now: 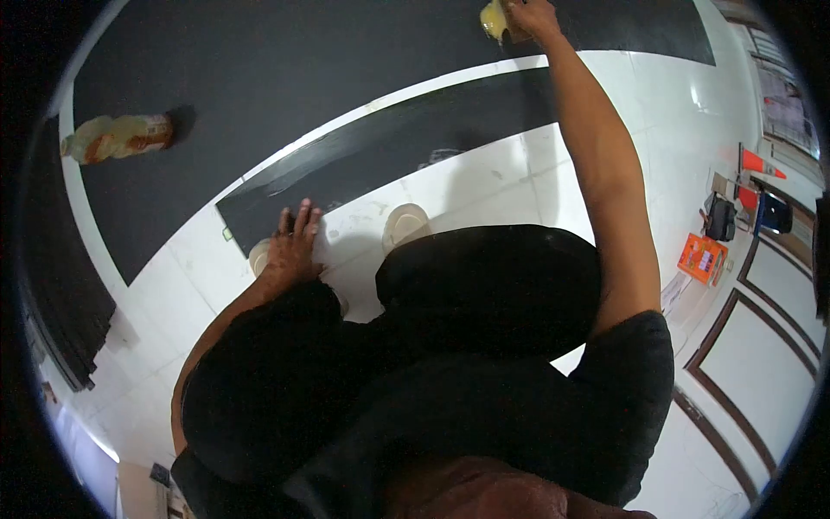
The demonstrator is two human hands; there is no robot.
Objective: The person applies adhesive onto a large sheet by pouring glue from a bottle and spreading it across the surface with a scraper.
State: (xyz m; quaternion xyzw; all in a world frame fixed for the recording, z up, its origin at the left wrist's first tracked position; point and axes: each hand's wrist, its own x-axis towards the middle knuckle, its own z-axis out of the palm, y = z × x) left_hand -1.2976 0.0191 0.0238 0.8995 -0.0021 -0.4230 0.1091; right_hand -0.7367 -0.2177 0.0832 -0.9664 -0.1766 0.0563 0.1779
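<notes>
At the top of the head view, my right hand (534,19) is closed on a flat brown piece (519,33), partly cut off by the frame edge. Right beside that piece is a glossy yellow, glue-like blob (493,21); whether it lies on the dark surface or in something, I cannot tell. My left hand (294,246) has its fingers spread at the near edge of a long black strip (372,143), close to its left end. The strip lies on the white tiled floor and has a wet-looking sheen in places. Nothing shows in my left hand.
A clear plastic bottle with orange-brown patches (121,138) lies on a large black sheet (285,60). My light shoe tips (406,225) show below the strip. Dark stacked strips (65,268) are at left. An orange box (702,259) and traffic cones (761,164) stand at right.
</notes>
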